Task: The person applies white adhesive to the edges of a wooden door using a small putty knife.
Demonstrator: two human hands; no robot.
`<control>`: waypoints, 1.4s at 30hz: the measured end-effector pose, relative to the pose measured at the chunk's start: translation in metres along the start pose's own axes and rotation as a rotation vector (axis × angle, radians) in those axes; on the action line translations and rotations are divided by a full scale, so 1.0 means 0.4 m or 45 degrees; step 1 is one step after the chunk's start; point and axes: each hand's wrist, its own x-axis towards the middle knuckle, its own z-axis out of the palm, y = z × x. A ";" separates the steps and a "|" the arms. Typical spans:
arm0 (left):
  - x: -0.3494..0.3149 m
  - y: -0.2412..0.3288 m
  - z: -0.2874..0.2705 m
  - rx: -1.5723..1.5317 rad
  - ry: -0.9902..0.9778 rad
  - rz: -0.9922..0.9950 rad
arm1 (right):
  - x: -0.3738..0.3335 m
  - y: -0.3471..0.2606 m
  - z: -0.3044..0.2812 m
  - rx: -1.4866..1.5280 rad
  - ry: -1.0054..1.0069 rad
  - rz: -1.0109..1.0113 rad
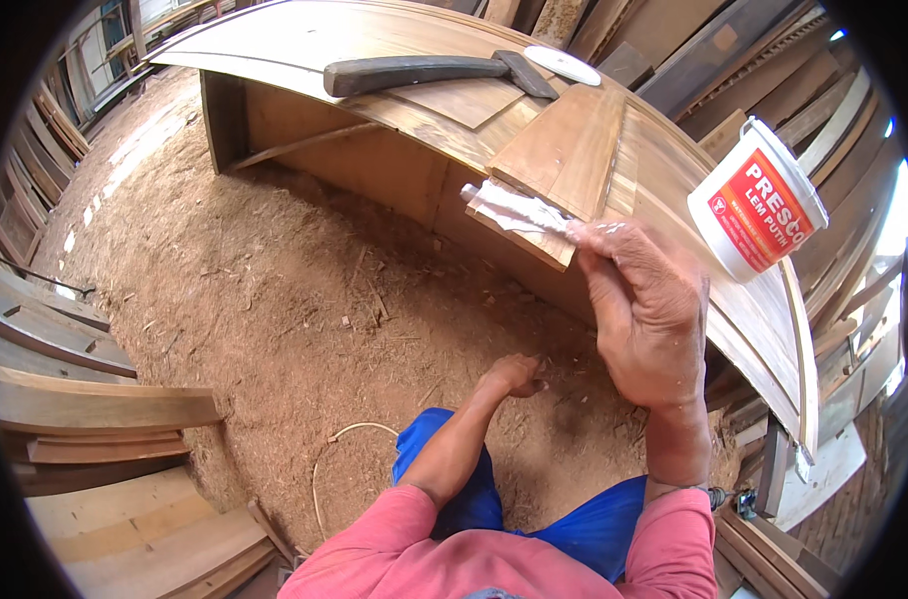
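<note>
White-coated stick (532, 211), mid-frame, looks light, stiff, slippery; best held at its right end, where the right hand (656, 314) pinches it. Left hand (517, 375) curls loosely, contents unclear.

Bright daylight here, washing out the far left of the tabletop (259, 42) and glaring white at far right! Sun patches streak the floor (249, 290), soft shadow beneath the tabletop; right hand (655, 314) sharp, planks (104, 401) bowing toward the blackened rim.
</note>
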 end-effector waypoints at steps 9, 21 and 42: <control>-0.020 -0.005 -0.010 0.046 0.000 0.007 | -0.040 0.045 -0.061 -0.364 -0.216 -0.013; -0.016 0.008 -0.013 0.035 -0.034 0.005 | 0.035 0.042 0.013 -0.392 -0.096 -0.060; -0.023 -0.018 0.000 0.079 0.004 0.016 | -0.100 0.037 -0.092 -0.328 -0.023 0.106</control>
